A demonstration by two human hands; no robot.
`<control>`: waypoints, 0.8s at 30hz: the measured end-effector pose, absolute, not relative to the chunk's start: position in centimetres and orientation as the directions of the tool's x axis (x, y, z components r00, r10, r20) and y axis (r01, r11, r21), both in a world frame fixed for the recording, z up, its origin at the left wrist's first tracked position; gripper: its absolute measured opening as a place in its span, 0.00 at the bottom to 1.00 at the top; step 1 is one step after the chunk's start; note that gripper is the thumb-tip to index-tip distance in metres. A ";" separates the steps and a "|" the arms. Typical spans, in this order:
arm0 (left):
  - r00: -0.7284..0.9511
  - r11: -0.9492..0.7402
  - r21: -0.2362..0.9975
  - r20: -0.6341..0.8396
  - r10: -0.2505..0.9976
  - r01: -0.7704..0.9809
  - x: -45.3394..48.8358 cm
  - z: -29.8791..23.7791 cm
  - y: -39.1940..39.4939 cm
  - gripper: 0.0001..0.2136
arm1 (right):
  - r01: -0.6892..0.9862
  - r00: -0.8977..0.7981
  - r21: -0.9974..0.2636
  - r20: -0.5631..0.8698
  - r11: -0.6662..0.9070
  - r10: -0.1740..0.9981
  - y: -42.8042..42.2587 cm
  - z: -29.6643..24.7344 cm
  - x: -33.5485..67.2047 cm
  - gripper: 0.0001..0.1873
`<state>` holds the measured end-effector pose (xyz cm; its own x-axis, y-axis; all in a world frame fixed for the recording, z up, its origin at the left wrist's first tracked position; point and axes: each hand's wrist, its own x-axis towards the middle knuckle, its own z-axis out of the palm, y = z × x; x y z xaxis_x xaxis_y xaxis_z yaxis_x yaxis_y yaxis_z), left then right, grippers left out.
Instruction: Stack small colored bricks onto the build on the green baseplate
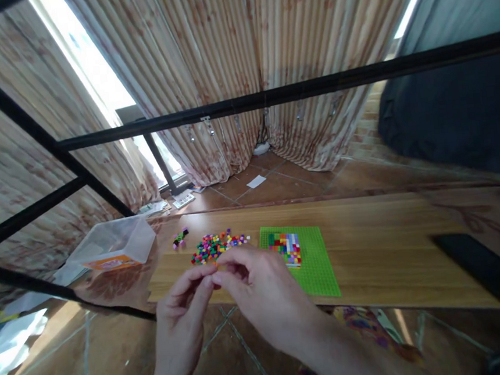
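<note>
My left hand (pixel 180 319) and my right hand (pixel 259 289) meet in front of the wooden table's (pixel 391 257) near edge. Their fingertips are pinched together on something too small to make out. Just beyond the fingers lies a heap of small coloured bricks (pixel 214 246). Right of the heap a green baseplate (pixel 313 263) lies flat, with a patch of coloured bricks (pixel 287 247) fixed on its upper left part. A small purple, green and black brick cluster (pixel 179 238) sits apart at the left.
A clear plastic box (pixel 115 243) with an orange label lies tilted off the table's left end. A dark flat object (pixel 480 269) rests at the right. Black metal bars (pixel 268 98) cross the view. Curtains hang behind; papers lie on the tiled floor.
</note>
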<state>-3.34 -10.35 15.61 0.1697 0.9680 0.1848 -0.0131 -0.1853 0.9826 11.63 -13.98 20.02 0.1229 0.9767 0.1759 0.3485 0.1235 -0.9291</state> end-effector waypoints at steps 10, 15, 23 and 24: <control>0.172 0.035 0.991 -0.011 0.985 -0.132 -1.2 14.2 -10.5 0.12 | -0.217 0.151 -0.976 -0.042 -0.008 0.988 -14.2 15.1 12.3 0.08; 0.203 0.095 0.979 -0.057 0.977 -0.180 -0.4 14.1 -10.4 0.11 | -0.355 0.125 -0.932 -0.128 -0.076 0.984 -13.9 15.1 13.1 0.15; 0.233 0.231 0.927 -0.164 0.959 -0.297 0.0 14.6 -10.3 0.11 | -0.469 0.044 -0.867 -0.214 -0.169 0.976 -14.0 15.1 13.7 0.17; 0.227 0.229 0.924 -0.163 0.960 -0.306 0.0 14.6 -10.3 0.11 | -0.500 0.042 -0.845 -0.240 -0.188 0.970 -14.0 15.0 13.8 0.17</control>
